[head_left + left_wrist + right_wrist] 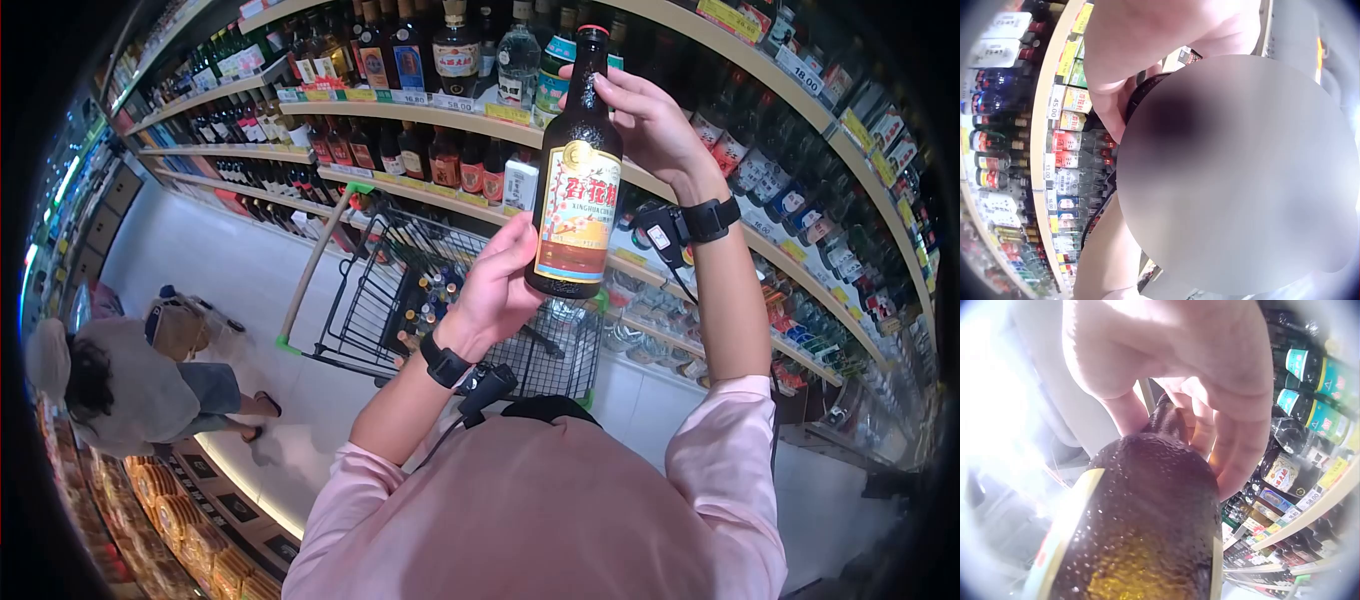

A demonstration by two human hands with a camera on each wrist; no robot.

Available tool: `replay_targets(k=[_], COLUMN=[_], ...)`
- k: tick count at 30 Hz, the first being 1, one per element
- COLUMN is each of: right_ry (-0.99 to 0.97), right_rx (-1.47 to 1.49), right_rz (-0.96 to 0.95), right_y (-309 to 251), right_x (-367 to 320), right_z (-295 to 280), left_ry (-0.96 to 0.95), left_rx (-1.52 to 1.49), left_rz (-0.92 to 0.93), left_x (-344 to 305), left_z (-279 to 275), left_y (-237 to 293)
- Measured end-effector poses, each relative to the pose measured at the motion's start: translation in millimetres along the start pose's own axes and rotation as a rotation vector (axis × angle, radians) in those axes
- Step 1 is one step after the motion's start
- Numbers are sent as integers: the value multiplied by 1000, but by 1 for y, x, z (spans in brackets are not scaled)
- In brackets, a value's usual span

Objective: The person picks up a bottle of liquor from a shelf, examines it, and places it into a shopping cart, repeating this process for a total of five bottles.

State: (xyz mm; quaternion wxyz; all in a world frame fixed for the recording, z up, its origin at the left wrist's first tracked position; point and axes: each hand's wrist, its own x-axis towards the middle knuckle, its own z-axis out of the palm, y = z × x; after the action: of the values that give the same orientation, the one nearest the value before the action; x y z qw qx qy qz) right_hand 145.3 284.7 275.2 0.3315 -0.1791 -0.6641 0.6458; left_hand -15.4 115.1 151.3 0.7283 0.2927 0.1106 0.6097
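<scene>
A dark brown glass liquor bottle (565, 130) with a red cap and a colourful label is held up in front of the chest, cap end away from the body and leaning slightly right. Its label faces the head camera. My left hand (497, 285) grips the bottle near its base, thumb along the left side. Up at the neck, my right hand (655, 125) holds it between thumb and fingers. In the right wrist view, the right fingers curl round the neck above the textured shoulder of the bottle (1154, 487). A large blurred patch hides much of the left wrist view.
Curved store shelves (480, 122) full of bottles run ahead and to the right. Below the hands stands a wire shopping cart (350, 300) with several small bottles inside. A person (150, 370) is at the left, near packaged goods (180, 520).
</scene>
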Motion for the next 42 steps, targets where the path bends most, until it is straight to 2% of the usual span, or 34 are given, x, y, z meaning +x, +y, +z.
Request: replay_targets(k=[5, 7, 8, 11, 14, 15, 17, 18, 19, 21, 23, 24, 27, 31, 35, 36, 39, 40, 41, 42], right_ry=[-91, -118, -131, -111, 14, 66, 192, 216, 255, 311, 366, 367, 411, 510, 560, 565, 593, 555, 525, 480], right_rx=[-1, 164, 244, 163, 13, -77, -228, -337, -394, -664, -878, -893, -1002, -1069, -1062, -1022, -929, -899, -911, -857], right_rz=[-41, -18, -10, -96, -151, -159, -226, -384, -452, -433, -586, -601, -624, -659, -679, -685, -511, -417, -426, -329], right_y=[-2, -1, -1, 3, 6, 3, -6, -6, -2, -3, 0, 0, 7, 22, 35, 36, 29, 22, 24, 23], right_x=[-5, -6, -6, -7, -6, -8, -13, -14, -13, -24, -31, -34, -40, -43, -50, -50, -49, -47, -40, -37], right_z=[-1, 0, 0, 7, 11, 15, 33, 45, 53, 65, 75, 79, 86, 95, 109, 111, 108, 102, 90, 83], left_ry=[54, 73, -17, -245, -329, -304, -139, -48, 40, 157, 216, 187, 119, 217, 267, 233, 119, 88, 58, 33], left_rx=[-10, -107, -202, -456, -636, -690, -729, -561, -392, -148, -2, 66, 629, 1147, 1234, 1141, 998, 984, 944, 859], left_rz=[-21, -70, -127, -262, -315, -322, -422, -362, -300, -168, -32, 46, 380, 433, 373, 409, 291, 288, 233, 166], left_x=[-3, -2, -2, -1, 2, 4, 6, 6, 7, 7, 8, 7, 9, 8, 7, 7, 3, 3, 1, -1], left_z=[0, 5, 1, -18, -30, -30, -43, -45, -46, -59, -87, -84, -65, -48, -48, -47, -48, -50, -50, -52], left_y=[-1, 0, 1, -1, -8, -9, -12, -13, -15, -19, -23, -18, -15, -18, -21, -24, -17, -16, -12, -11])
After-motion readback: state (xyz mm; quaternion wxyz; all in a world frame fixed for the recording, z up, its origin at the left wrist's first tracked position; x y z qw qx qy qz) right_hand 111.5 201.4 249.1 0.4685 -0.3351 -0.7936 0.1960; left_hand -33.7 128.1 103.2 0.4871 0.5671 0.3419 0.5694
